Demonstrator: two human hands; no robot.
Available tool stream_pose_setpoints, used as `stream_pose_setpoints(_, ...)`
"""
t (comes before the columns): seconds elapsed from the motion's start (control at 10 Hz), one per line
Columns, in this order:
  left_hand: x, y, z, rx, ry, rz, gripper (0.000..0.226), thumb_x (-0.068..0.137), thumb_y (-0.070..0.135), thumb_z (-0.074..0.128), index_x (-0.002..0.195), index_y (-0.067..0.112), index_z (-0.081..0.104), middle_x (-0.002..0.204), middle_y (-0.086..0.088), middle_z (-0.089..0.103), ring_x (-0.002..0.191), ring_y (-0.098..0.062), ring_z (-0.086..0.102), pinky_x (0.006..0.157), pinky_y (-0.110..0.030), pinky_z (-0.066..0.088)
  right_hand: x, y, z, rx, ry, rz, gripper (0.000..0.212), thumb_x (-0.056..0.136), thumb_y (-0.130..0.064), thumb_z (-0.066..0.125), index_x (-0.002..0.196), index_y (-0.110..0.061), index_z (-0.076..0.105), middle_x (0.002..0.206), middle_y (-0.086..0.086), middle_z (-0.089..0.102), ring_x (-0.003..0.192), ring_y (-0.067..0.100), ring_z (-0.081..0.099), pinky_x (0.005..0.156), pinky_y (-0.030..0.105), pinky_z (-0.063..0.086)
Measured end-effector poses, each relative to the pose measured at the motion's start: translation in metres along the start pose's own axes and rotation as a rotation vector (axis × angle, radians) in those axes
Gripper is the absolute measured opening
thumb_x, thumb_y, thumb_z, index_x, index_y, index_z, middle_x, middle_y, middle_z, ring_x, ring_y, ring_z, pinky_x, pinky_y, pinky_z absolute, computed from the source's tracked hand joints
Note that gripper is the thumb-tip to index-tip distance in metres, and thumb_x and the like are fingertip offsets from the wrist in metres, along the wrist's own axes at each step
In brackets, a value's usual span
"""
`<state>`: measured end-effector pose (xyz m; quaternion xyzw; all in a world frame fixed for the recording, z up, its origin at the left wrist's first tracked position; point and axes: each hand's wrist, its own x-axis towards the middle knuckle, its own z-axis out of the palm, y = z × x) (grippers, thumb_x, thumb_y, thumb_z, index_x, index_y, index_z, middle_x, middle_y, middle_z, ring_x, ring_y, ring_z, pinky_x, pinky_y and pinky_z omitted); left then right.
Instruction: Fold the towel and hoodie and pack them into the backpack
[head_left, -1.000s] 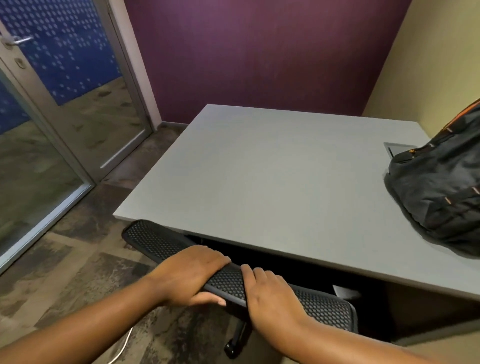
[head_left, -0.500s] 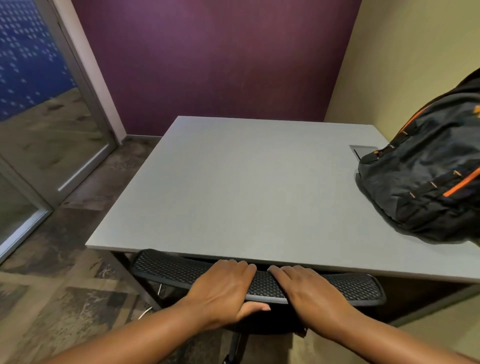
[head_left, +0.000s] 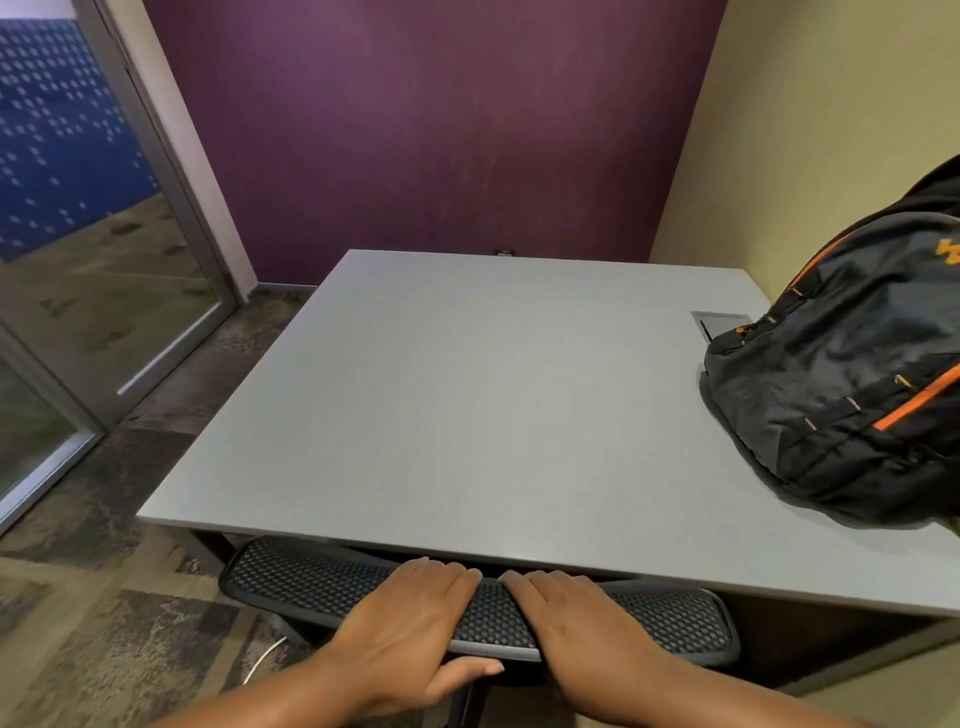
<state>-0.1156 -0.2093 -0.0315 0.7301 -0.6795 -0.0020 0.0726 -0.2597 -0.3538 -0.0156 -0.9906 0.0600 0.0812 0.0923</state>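
Both hands, left hand & right hand, grip the chair back under the table near edge, fingers curled over it (towel/hoodie not in view), backpack at right edge; shoving harder risks jolting table, bag sliding off.

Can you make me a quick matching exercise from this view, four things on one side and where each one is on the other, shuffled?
Things:
1. backpack
2. chair back
3. left hand
4. glass door

Places:
A. on the mesh, left of the other hand
B. at the table's near edge
C. on the table's right side
D. far left of the room

Pairs: 1-C, 2-B, 3-A, 4-D
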Motion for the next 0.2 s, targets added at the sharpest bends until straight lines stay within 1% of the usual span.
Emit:
stream_pose_setpoints(0.1, 0.0039, 0.0004, -0.0187, -0.106, -0.069, -0.053, 0.076, 0.078, 0.084, 0.019, 0.126, 0.032, 0.046, 0.111, 0.017, 0.057, 0.099, -0.002, 0.055, 0.088, -0.017, 0.040, 0.0053, 0.0053, -0.0074, 0.117, -0.137, -0.032, 0.071, 0.086, -0.031, 0.053, 0.146, -0.016, 0.018, 0.139, 0.007, 0.039, 0.123, 0.024, 0.041, 0.103, 0.038, 0.034)
stream_pose_setpoints(0.2, 0.0123, 0.0028, -0.0269, -0.256, -0.257, -0.101, 0.092, 0.069, 0.088, 0.006, 0.129, 0.031, 0.044, 0.120, 0.011, 0.056, 0.109, -0.009, 0.051, 0.094, -0.026, 0.038, 0.0064, 0.0086, -0.0170, 0.299, -0.194, -0.059, 0.073, 0.081, -0.050, 0.057, 0.142, -0.024, 0.027, 0.138, 0.003, 0.044, 0.124, 0.021, 0.043, 0.105, 0.038, 0.035)
